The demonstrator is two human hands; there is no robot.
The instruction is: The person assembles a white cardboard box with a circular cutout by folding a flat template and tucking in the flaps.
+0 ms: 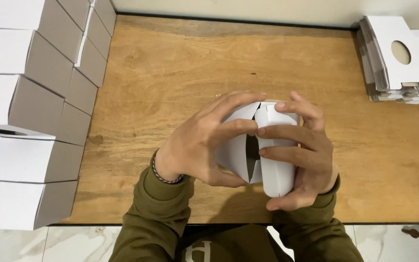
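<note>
hands, left (197, 145) and right (300, 150), clasp white carton (272, 170) between them, fingers curled around it.

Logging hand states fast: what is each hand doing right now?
Left hand: closed on the white cardboard box, fingers pressing its flaps.
Right hand: closed on the same box from the other side.

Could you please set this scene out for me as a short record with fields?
Surface: wooden table
Left hand: grips the white carton from the left
Right hand: fingers across its right flap
Carton state: flaps partly closed, dark gap between
Left side: stacked folded white boxes
Far right: pile of flat carton blanks
</note>
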